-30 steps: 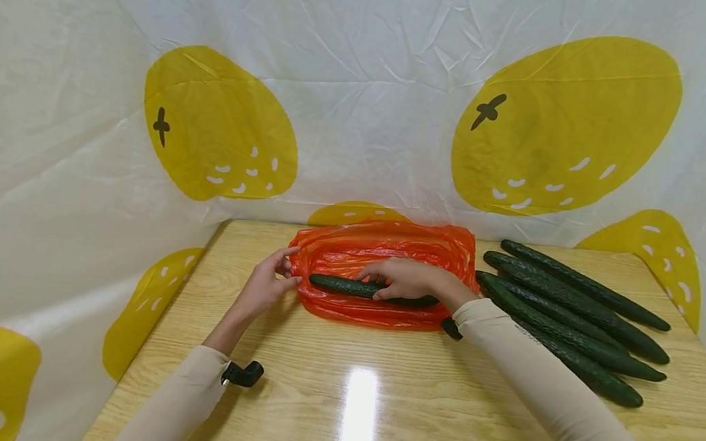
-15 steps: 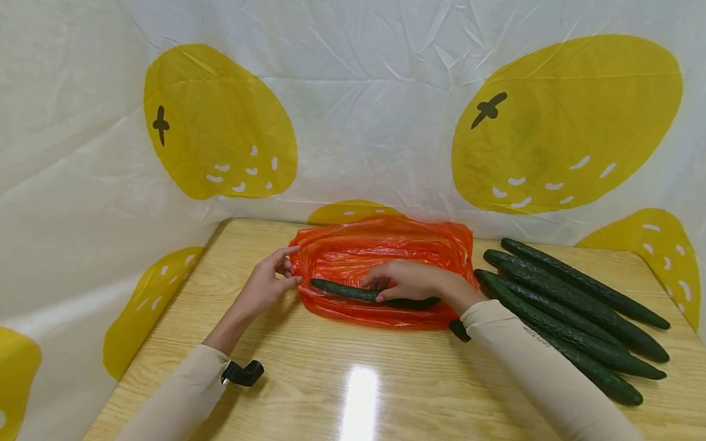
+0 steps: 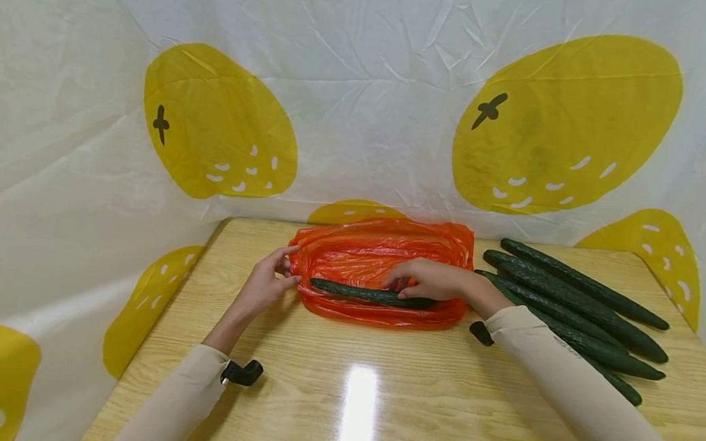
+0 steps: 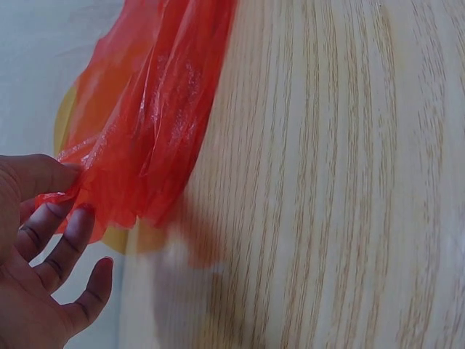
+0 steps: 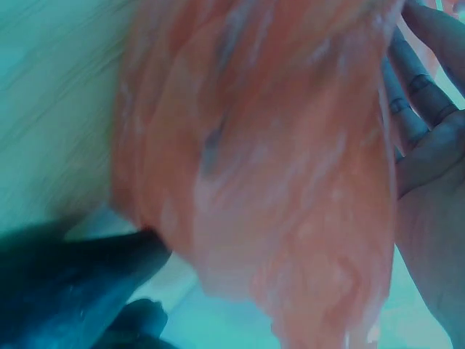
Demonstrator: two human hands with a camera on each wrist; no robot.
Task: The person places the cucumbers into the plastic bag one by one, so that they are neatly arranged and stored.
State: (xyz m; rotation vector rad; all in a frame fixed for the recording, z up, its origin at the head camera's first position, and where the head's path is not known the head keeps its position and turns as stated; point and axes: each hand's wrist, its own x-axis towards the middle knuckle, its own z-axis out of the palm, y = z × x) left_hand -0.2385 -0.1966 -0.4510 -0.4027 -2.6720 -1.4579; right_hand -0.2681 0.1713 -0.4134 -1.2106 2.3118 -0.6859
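Leftmost, the left hand (image 3: pixel 265 284) pinches the left edge of the orange bag (image 3: pixel 363 252) between thumb and fingertips, the other fingers loosely spread; the left wrist view shows the bag (image 4: pixel 149 131) gathered at the thumb of that hand (image 4: pixel 40 269). Inside the bag, which lies on the table (image 3: pixel 340 397), a cucumber (image 3: pixel 354 292) rests lengthwise along the near side. Next, the right hand (image 3: pixel 431 281) lies over the cucumber's right end, fingers bent down onto it; whether they actually grip it I cannot tell. Farther right, a row of cucumbers (image 3: pixel 581 298) lies on the table, just beside the bag.
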